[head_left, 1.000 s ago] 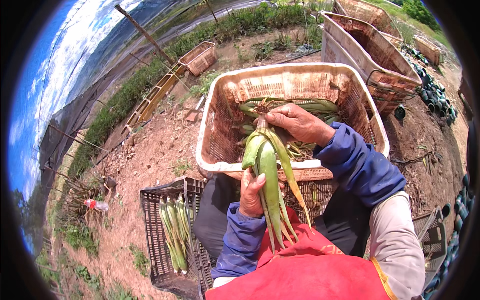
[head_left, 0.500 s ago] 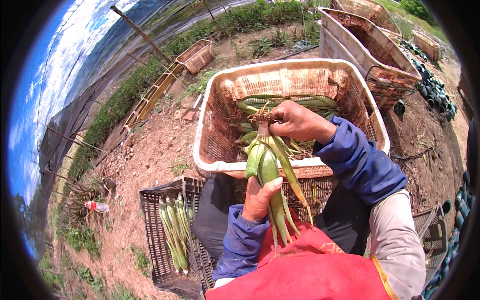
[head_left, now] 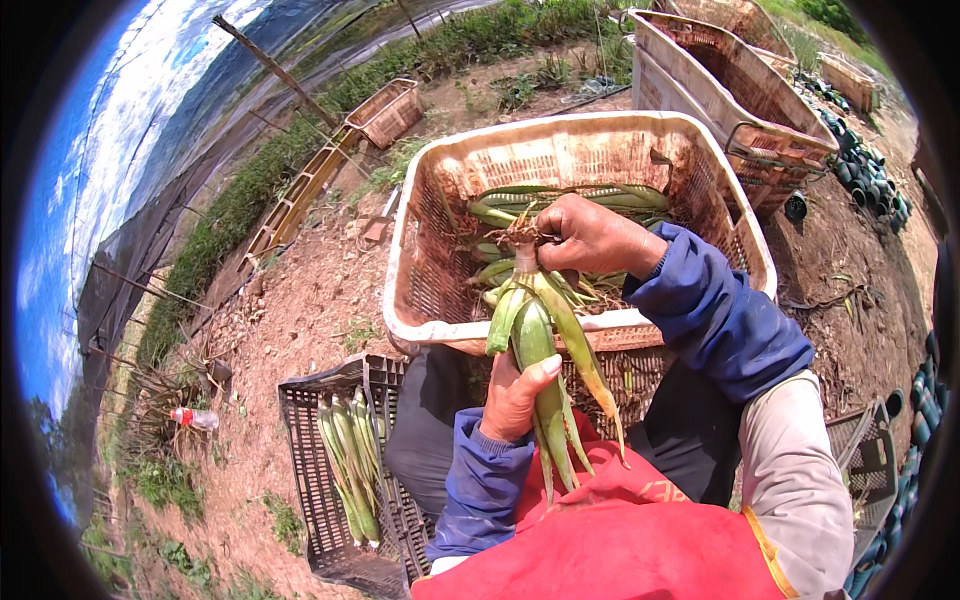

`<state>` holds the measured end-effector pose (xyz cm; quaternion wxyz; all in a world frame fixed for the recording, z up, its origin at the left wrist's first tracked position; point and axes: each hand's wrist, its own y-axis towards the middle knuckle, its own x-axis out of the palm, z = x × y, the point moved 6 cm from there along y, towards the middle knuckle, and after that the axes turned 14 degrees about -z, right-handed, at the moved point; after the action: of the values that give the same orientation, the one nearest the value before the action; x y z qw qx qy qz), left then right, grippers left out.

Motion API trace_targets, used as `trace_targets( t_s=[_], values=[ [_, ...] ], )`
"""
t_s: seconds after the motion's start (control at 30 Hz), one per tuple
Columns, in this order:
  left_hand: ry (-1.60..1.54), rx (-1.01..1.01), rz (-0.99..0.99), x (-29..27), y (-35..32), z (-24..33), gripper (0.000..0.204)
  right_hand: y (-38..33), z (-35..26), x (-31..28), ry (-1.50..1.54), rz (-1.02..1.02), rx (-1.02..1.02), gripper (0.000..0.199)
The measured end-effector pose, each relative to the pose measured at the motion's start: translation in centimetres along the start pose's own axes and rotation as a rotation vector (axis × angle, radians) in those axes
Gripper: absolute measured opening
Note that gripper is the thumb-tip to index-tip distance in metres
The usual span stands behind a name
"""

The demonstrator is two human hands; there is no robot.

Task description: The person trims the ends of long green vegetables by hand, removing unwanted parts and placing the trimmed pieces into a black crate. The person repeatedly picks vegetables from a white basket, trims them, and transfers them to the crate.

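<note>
A green aloe plant (head_left: 533,345), roots uppermost and leaves pointing down toward me, is between my hands. My left hand (head_left: 514,398) is wrapped round its thick leaves, thumb lying across them. At the top, my right hand (head_left: 598,238) is closed by the brown roots (head_left: 520,232); its fingertips are partly hidden. One leaf (head_left: 590,375) hanging on the right is yellowed and brown toward its tip. Just beyond my hands stands a dirty white plastic crate (head_left: 560,128), with more green aloe leaves (head_left: 620,198) inside.
On my left, a black slatted crate (head_left: 300,440) holds several long aloe leaves (head_left: 350,465). Stacked big crates (head_left: 690,85) stand at the far right, near dark green pots (head_left: 865,175). A plastic bottle (head_left: 195,418) lies on the bare soil, and a smaller crate (head_left: 388,112) sits farther back.
Both hands keep almost the same hold on the aloe plant. The whole view has shifted very slightly; nothing has been let go or taken up.
</note>
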<state>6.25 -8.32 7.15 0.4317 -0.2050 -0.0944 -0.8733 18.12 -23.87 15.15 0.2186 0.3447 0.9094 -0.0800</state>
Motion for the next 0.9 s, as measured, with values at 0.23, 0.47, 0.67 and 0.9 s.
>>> trace_targets(
  t_s=[0.23, 0.47, 0.67, 0.9],
  values=[
    [-0.231, 0.017, -0.064, 0.3, -0.2, -0.1, 0.079, 0.0, -0.2, 0.3, 0.095, -0.079, -0.163, 0.029],
    [-0.067, -0.001, -0.014, -0.5, 0.1, -0.3, 0.076, 0.4, 0.5, 0.1, -0.091, -0.106, -0.019, 0.02],
    [0.028, -0.015, 0.073, -0.9, 0.0, -0.6, 0.074, 0.5, 0.5, 0.6, 0.009, -0.059, 0.004, 0.019],
    [0.082, -0.023, 0.109, -1.1, 0.1, -0.8, 0.071, 0.6, 0.0, 0.8, -0.071, 0.046, -0.04, 0.016]
  ],
)
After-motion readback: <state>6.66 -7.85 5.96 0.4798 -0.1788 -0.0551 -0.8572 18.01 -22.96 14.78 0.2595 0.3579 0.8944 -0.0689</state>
